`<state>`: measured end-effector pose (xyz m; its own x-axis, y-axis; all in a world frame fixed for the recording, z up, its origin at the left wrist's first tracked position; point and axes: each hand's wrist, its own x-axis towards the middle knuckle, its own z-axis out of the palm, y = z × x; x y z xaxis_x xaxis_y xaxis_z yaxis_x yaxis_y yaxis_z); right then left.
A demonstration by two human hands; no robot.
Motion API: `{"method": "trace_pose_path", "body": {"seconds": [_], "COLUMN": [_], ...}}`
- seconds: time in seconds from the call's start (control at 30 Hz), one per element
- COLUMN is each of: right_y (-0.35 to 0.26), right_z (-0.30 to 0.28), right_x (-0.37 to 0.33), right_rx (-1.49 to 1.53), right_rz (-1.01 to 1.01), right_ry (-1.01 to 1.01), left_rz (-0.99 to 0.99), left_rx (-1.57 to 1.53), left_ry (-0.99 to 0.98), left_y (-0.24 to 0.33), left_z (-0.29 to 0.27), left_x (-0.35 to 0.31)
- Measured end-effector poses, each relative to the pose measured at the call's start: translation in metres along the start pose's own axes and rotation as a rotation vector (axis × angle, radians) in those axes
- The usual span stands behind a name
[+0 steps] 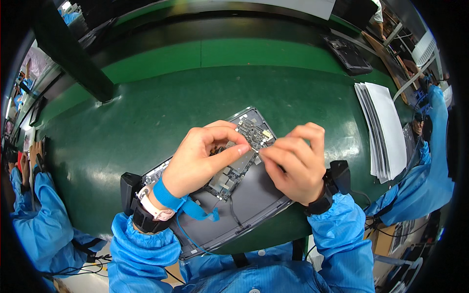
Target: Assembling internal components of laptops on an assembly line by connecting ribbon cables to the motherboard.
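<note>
A dark laptop housing (266, 195) lies at a slant on the green table in front of me, with a circuit board (239, 163) over it. My left hand (195, 154) is bent over the board from the left, its thumb and forefinger closed together above the board. What they grip, if anything, is hidden. From the right, my right hand (298, 161) pinches close to the left thumb tip. A tiny pale piece shows between the two hands, too small to name. A blue wrist strap (168, 195) with a loose tail circles my left wrist.
White sheets (383, 129) lie stacked at the right of the green table (161, 100). A black device part (348, 53) rests at the far right. A dark post (73, 53) stands at the far left. Co-workers in blue sleeves sit on both sides.
</note>
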<state>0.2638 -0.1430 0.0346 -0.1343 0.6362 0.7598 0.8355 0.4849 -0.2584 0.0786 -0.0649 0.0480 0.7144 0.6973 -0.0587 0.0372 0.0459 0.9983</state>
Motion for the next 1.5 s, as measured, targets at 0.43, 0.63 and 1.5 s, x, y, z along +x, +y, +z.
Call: {"method": "trace_pose_path", "body": {"seconds": [0.43, 0.63, 1.5], "right_y": [-0.002, -0.008, 0.005], "right_z": [0.004, 0.002, 0.005], "right_x": [-0.003, 0.002, -0.001], "right_rx": [-0.098, 0.201, 0.492], "right_rz": [-0.246, 0.188, 0.629], "right_ry": [0.006, -0.105, -0.089], "left_rz": [0.118, 0.116, 0.020], "left_rx": [0.169, 0.271, 0.069], "left_ry": [-0.021, 0.026, -0.006], "left_y": [-0.010, -0.007, -0.002], "left_z": [0.000, 0.002, 0.002], "left_x": [0.001, 0.000, 0.000]}}
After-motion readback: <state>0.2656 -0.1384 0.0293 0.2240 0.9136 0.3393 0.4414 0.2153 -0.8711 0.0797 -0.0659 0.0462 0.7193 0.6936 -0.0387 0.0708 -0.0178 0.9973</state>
